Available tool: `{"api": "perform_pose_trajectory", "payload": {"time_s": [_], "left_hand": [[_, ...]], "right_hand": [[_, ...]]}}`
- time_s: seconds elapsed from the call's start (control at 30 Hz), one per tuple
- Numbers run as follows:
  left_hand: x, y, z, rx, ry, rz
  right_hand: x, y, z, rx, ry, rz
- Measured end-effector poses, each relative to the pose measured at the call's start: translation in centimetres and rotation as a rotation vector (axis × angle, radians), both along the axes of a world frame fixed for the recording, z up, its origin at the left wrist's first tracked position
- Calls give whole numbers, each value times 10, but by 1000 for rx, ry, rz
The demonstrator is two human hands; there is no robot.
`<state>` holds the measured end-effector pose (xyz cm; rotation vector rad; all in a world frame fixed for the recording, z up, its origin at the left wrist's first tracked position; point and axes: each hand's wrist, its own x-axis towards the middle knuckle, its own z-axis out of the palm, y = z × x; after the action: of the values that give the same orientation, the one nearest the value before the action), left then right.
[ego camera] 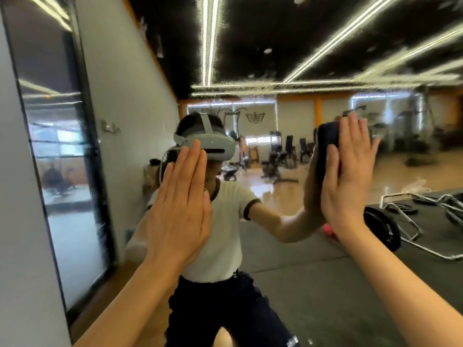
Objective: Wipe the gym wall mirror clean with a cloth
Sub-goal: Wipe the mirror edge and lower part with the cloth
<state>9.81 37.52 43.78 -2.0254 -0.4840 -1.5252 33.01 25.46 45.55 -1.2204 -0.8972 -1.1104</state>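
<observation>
Flat right hand [348, 171] presses upright dark cloth [327, 144] on mirror [300, 284] (left hand [180, 204] flat, fingers up).

The right hand [348, 176] presses a dark cloth [327, 144] flat against the wall mirror [313, 271], its fingers straight and pointing up. The left hand [183, 204] lies open on the glass, with its fingers together. The mirror shows the person's reflection and gym machines [280, 161] behind.

cloth [327, 144] — dark navy | reflected shirt [223, 234] — white, dark trim | headset [213, 146] grey | ceiling [263, 33] black
</observation>
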Motion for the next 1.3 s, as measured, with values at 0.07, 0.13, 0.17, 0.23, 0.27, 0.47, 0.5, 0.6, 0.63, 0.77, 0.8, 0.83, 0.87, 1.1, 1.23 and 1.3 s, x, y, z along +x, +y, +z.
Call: {"api": "perform_pose_trajectory", "payload": {"time_s": [0.07,0.13,0.17,0.23,0.27,0.47,0.5,0.6,0.63,0.77,0.8,0.83,0.87,1.1,1.23,1.3], "left_hand": [[0,0,0,-5,-2,-5],[-1,0,-1,-12,-2,-18],[-1,0,-1,-12,-4,-23],[-1,-1,-1,-15,-9,-23],[-1,-2,-1,-18,-11,-19],[-1,-4,0,-30,-3,1],[-1,-4,0,-32,-4,2],[-1,-4,1,-29,-8,-2],[-2,-4,0,-28,-9,-4],[-1,-7,2,-23,-12,-6],[-1,-7,2,-29,-7,-7],[-2,-8,3,-39,0,-10],[-4,-9,3,-49,8,-12],[20,-28,2,-62,-6,-70],[68,-45,-1,-28,29,-108],[85,-51,-1,-20,15,-116]], "right_hand": [[-30,14,6,58,40,23],[-71,36,11,2,-142,38],[-88,47,13,-49,-289,40],[-97,54,18,-135,-525,-2],[-88,50,23,-162,-591,-34],[33,-11,18,-105,-142,-55],[45,-16,16,-60,-47,-47],[35,-12,19,109,126,3],[19,-5,18,136,138,20],[-54,31,-4,-109,-285,17],[-61,35,-10,-161,-424,-30],[-57,35,-12,-196,-531,-66],[-46,30,-10,-220,-590,-82],[66,-30,-24,-45,27,-43],[8,-3,-25,88,176,52],[-26,17,-42,-61,-113,35]]}}
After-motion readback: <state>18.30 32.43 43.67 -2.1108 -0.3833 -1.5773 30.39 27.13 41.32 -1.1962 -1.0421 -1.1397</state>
